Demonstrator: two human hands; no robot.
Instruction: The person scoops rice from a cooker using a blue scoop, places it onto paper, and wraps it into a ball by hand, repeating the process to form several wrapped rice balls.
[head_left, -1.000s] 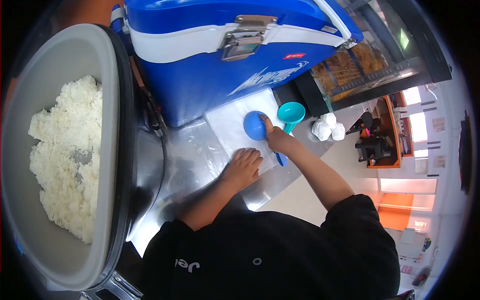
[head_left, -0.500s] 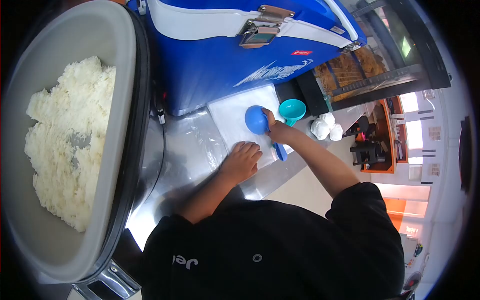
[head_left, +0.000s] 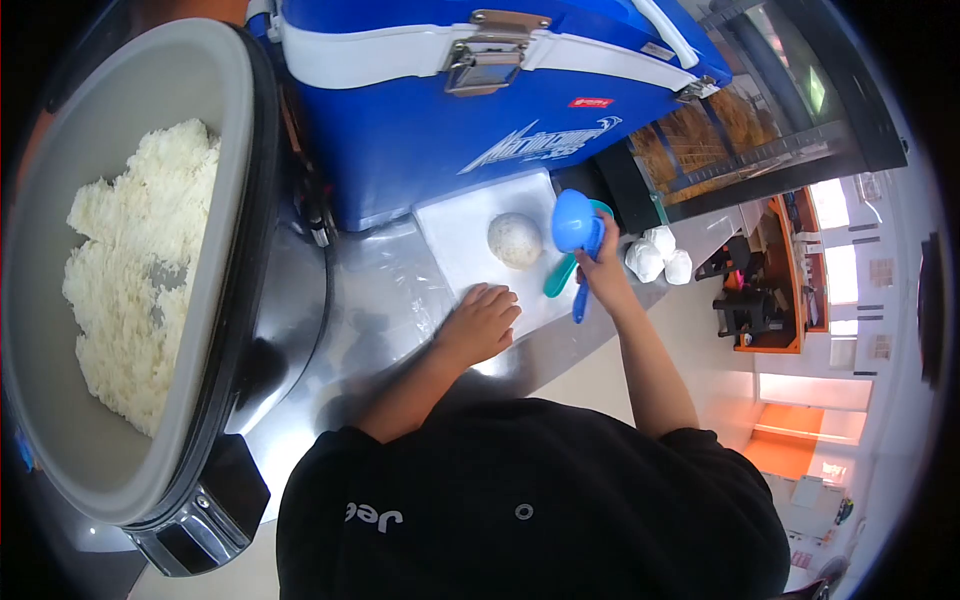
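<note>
A dome of white rice (head_left: pixel 515 241) sits on the white paper sheets (head_left: pixel 458 226) on the metal counter. Just right of it, my right hand (head_left: pixel 604 268) is closed around the handle of a blue rice scoop (head_left: pixel 573 220), whose rounded bowl back faces me. A teal scoop (head_left: pixel 561 275) is partly hidden behind the blue one; its handle points toward the near side. My left hand (head_left: pixel 480 323) lies flat with fingers stretched on the near-left edge of the paper, a little short of the rice dome.
A large rice cooker (head_left: pixel 235 90) with cooked rice (head_left: pixel 140 270) stands open on the left. The blue cooler box (head_left: pixel 430 130) borders the far side. White wrapped bundles (head_left: pixel 650 256) are at the right, near a glass display case (head_left: pixel 780 110). Clear plastic (head_left: pixel 395 285) lies beside the paper.
The blue scoop has lifted off and moved right with my right hand, uncovering the rice dome. The teal scoop's handle now points differently. My left hand stays nearly in place.
</note>
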